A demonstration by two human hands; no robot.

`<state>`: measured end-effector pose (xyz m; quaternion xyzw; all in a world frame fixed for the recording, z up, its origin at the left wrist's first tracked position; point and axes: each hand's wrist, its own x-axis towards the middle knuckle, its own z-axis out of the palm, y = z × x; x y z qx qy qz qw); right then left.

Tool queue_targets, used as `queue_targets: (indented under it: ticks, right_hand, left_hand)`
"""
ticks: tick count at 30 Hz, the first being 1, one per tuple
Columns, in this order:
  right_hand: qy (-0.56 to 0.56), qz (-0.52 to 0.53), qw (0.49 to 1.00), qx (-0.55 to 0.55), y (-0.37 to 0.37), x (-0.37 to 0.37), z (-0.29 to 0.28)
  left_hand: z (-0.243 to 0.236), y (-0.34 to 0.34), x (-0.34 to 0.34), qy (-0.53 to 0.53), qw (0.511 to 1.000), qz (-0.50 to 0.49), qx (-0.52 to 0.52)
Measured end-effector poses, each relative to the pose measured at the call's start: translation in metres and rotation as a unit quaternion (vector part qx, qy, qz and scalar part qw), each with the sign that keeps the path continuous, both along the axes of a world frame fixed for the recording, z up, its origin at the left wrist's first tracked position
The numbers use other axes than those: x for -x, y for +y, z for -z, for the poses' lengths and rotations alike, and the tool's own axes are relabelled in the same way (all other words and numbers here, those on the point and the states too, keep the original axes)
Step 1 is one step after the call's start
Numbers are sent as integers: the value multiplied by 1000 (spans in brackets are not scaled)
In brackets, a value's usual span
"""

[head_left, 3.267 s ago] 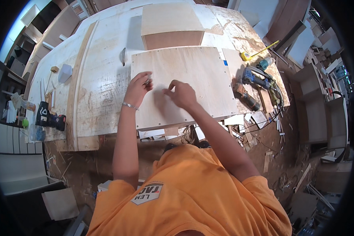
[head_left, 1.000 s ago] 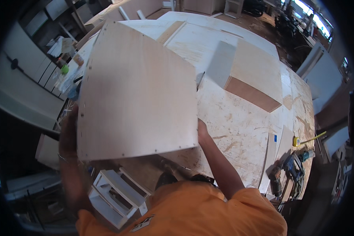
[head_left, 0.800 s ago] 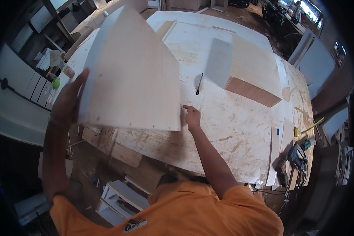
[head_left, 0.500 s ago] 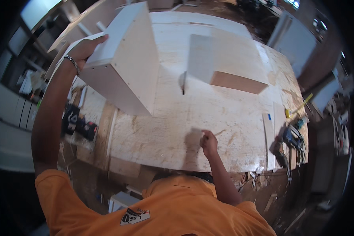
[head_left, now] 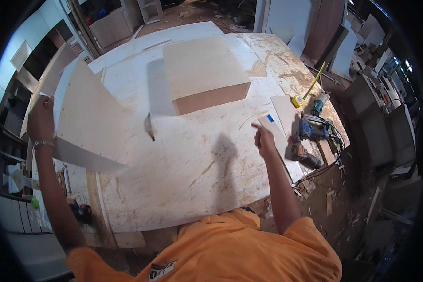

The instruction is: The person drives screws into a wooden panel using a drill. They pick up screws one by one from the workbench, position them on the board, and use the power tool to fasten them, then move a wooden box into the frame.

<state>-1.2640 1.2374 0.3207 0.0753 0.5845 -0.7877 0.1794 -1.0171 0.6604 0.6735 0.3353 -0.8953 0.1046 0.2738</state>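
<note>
At the left, my left hand, with a bracelet on its wrist, closes on the edge of a pale wooden box. The box stands tilted on the worktable, screw heads dotting its panel edges. My right hand hovers over the right part of the table, beside a thin board strip with a blue mark. Its forefinger points out while the other fingers curl in; what they hold, if anything, is hidden. Between the hands and farther back sits a second pale box. A thin dark-tipped tool lies left of it.
Along the right edge of the worktable lie a yellow tape measure, a blue power tool, a drill and cables. Another power tool rests at the near left. Cabinets and scraps stand around the floor.
The view has swung right. My left hand still grips the box, which now leans at the table's left side. My right hand has moved right, towards the board strip.
</note>
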Motion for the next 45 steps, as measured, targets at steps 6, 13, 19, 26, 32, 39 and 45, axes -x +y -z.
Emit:
queue_targets:
  ticks: [6,13,19,26,32,39,45]
  right_hand:
    - [271,83,919,-274,-10,205,13]
    - [195,-72,868,-450,-66,251,-1]
    - [154,-81,886,-430,-58,224,-33]
    - [186,-100,854,-475,2,121,-32]
    - [133,-120,852,-492,85,-40,-39]
    - [172,-76,808,-559,123,-134,-92]
    - [368,-171,749,-524,-19,-87,-82]
  left_hand:
    - [163,140,157,-102,926,291,-220]
    - [303,137,284,-180,907,4,-381]
    - [318,166,288,-94,931,-51,-350]
    - [303,215,175,-149,939,29,-309]
    - [274,293,19,-168,907,58,-382]
    - [275,332,-93,-124,868,127,-465]
    - [276,286,-81,-195,816,172,-517]
